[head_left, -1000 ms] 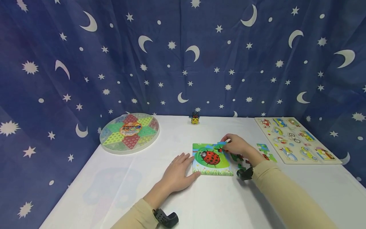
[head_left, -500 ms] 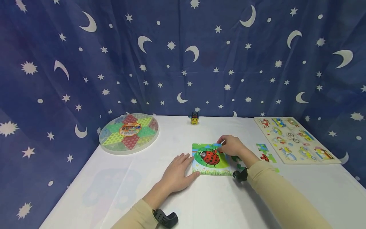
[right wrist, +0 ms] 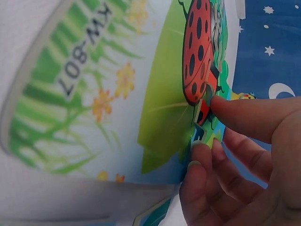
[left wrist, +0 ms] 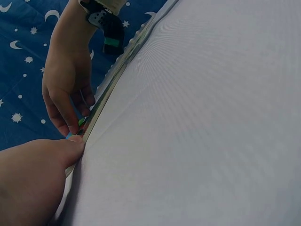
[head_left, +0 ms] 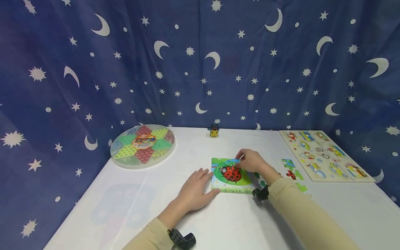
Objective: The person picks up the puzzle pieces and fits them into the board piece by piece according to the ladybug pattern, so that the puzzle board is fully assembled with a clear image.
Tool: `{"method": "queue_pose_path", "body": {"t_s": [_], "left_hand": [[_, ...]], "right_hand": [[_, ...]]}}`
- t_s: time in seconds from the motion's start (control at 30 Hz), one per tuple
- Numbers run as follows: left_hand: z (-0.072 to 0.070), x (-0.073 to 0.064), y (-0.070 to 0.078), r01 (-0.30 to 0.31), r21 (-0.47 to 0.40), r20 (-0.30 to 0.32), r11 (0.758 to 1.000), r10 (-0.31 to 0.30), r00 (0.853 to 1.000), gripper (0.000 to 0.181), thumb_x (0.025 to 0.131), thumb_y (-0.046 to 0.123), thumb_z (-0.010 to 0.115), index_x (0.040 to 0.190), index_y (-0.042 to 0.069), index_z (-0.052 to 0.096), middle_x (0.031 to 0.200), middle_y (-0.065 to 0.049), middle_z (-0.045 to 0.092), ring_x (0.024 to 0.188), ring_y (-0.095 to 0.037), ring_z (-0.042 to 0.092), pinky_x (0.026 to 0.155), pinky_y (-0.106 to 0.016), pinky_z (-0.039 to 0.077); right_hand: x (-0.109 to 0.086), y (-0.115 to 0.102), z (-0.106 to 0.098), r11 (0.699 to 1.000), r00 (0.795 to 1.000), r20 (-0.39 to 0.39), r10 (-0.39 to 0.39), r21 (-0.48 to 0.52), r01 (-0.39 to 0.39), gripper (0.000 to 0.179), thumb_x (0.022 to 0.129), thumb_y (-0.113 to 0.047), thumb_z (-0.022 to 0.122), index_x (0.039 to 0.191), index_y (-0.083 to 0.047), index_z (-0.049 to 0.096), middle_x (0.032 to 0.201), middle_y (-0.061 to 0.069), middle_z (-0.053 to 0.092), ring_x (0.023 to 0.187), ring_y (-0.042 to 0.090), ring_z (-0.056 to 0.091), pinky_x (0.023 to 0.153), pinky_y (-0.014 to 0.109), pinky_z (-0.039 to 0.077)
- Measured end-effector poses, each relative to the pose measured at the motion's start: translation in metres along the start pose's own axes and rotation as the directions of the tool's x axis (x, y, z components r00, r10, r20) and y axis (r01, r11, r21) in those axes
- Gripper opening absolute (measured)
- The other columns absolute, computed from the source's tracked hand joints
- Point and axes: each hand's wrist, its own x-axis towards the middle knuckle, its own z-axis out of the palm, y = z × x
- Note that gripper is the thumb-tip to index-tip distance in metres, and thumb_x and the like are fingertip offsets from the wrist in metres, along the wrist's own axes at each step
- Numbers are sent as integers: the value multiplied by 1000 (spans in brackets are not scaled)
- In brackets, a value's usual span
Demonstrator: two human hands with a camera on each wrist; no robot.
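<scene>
A ladybug jigsaw board (head_left: 234, 190) lies flat on the white table in front of me, with grass printed along its near edge. My left hand (head_left: 197, 191) rests beside it, fingers extended, fingertips and thumb at its left edge. Over the board's far right part, my right hand (head_left: 251, 161) pinches a jigsaw piece (right wrist: 203, 113) between thumb and fingers. Red with black and some green show on that piece in the right wrist view; the fingers hide part of it. It sits close over the printed ladybug (right wrist: 195, 52), slightly tilted.
Several loose jigsaw pieces (head_left: 290, 174) lie right of the board, some partly behind the right forearm. A peg puzzle board (head_left: 326, 156) lies at the far right. A round star-patterned game board (head_left: 143, 146) is at the left, and a small yellow figure (head_left: 214, 131) stands at the back.
My right hand has shifted a little left and inward over the board with the jigsaw piece. The left hand has stayed at the board's left edge.
</scene>
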Motion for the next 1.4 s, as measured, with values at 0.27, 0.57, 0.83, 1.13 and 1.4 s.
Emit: {"method": "queue_pose_path", "body": {"t_s": [0.27, 0.57, 0.83, 1.13, 1.4], "left_hand": [[2, 0, 0, -4, 10, 7, 1000, 4, 1000, 68, 98, 55, 59, 150, 11, 52, 157, -11, 45, 149, -31, 34, 123, -48, 26], [0, 1, 2, -1, 16, 8, 1000, 1, 1000, 69, 98, 56, 58, 151, 12, 52, 158, -11, 45, 150, -30, 33, 123, -47, 25], [4, 0, 1, -5, 13, 15, 1000, 5, 1000, 68, 98, 57, 58, 150, 12, 53, 157, -10, 46, 149, -30, 34, 123, -47, 26], [2, 0, 0, 3, 12, 12, 1000, -3, 1000, 69, 98, 57, 58, 151, 12, 52, 157, -10, 45, 149, -30, 33, 123, -47, 25], [0, -1, 0, 11, 2, 20, 1000, -11, 1000, 69, 98, 57, 57, 151, 13, 52, 158, -10, 44, 150, -30, 32, 124, -47, 24]], "right_hand": [[0, -4, 3, 1000, 1000, 3, 13, 1, -13, 26, 90, -21, 78, 108, -5, 68, 99, 9, 66, 91, 25, 60, 82, 42, 55], [2, -11, 2, 999, 1000, -4, 17, -30, -17, 25, 89, -21, 80, 106, -6, 69, 99, 9, 68, 90, 26, 62, 81, 42, 56], [1, -12, 10, 998, 1000, -3, 31, -46, -31, 23, 88, -20, 79, 105, -7, 70, 93, 5, 65, 87, 24, 59, 82, 41, 55], [2, -18, 12, 996, 999, -9, 31, -85, -31, 25, 89, -22, 78, 106, -6, 70, 96, 6, 66, 88, 23, 59, 83, 42, 56], [1, -21, 12, 994, 998, -25, 59, -96, -61, 17, 89, -23, 80, 97, -10, 72, 90, 3, 67, 83, 23, 59, 79, 41, 55]]}}
